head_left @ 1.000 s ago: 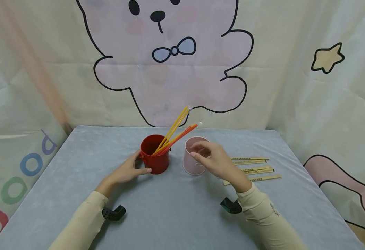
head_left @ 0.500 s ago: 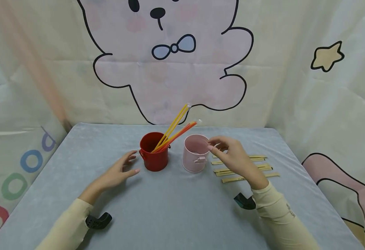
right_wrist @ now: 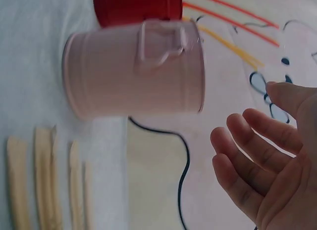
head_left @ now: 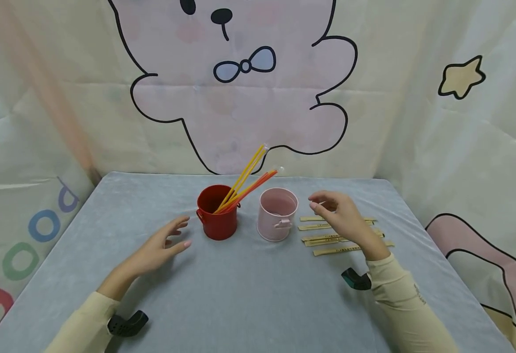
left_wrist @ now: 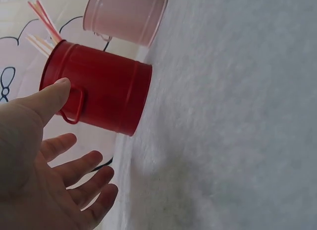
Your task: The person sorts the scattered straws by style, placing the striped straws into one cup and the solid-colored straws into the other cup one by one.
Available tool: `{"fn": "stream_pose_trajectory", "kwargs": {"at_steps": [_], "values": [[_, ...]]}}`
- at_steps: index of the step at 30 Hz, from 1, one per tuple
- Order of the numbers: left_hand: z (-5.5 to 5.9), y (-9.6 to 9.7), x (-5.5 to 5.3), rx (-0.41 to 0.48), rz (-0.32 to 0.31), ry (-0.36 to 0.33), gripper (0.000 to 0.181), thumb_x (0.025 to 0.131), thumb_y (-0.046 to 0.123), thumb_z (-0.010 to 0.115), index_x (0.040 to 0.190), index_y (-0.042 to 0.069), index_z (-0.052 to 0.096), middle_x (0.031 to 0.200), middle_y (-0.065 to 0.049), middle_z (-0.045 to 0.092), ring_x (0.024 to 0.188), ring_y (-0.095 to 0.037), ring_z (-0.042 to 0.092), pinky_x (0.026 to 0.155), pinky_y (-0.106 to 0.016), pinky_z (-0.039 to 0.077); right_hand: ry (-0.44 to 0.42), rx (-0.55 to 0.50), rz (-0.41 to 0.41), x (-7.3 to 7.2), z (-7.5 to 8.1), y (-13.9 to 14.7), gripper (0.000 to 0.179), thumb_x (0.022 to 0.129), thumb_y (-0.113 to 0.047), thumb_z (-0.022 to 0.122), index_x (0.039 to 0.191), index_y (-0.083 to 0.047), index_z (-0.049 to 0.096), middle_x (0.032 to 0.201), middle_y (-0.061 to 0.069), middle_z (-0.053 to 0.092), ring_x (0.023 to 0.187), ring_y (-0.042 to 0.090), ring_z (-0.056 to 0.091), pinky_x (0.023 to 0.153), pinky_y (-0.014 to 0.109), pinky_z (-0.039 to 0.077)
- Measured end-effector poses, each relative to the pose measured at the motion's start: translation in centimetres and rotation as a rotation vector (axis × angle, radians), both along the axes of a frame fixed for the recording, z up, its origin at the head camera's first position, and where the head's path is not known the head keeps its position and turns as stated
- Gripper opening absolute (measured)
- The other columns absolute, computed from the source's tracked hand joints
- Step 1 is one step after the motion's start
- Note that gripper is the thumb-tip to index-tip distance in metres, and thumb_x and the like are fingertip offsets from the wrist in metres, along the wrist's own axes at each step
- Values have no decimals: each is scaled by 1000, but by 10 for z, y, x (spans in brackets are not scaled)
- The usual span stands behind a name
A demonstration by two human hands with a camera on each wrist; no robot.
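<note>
The red cup (head_left: 219,228) stands left of the pink cup (head_left: 271,226), with straws (head_left: 258,183) leaning right inside it. The left hand (head_left: 154,252) and right hand (head_left: 343,218) hold nothing, fingers apart; narrow packets (head_left: 328,251) lie near the right. It seems a step between grips; lifting either cup would call for reaching inward. The left wrist view overlaps thumb and red cup; the head view shows a gap.

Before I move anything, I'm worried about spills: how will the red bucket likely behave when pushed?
The red bucket will probably slide rather than roll, standing upright on its base. Its smooth, metallic-looking wall should feel stiff. A jolt could shift the yellow and orange sticks, which lean out past its rim.
</note>
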State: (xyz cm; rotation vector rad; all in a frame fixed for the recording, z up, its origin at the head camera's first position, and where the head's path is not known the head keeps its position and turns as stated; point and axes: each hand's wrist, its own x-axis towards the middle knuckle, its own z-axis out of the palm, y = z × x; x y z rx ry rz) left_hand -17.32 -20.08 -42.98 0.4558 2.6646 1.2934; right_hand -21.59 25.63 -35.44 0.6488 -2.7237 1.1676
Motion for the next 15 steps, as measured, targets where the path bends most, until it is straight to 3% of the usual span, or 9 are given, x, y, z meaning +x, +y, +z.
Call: {"fn": "stream_pose_trajectory", "kwargs": {"at_steps": [7,12,15], "values": [[1,6,13,-6,-19,48,65,98,25,66,154,8,38,149,-23,52,127,-42,55,102,-63,48,-3,-32,-7,-13,-15,21,24,102,-16,60,121,-3,68,113,19,71,85,6,68,74,25,57],[5,17,23,0,-82,27,63,99,27,65,153,9,39,144,-21,57,124,-40,57,101,-61,49,-16,-37,-17,-23,-25,37,26,103,-16,58,123,-1,67,115,21,71,88,-3,65,77,23,56],[6,27,27,14,-123,18,62,99,28,64,153,11,40,144,-18,57,126,-39,56,101,-60,49,-13,-23,-25,-27,-28,46,28,104,-17,57,125,0,66,119,23,70,95,0,66,78,21,55]]}}
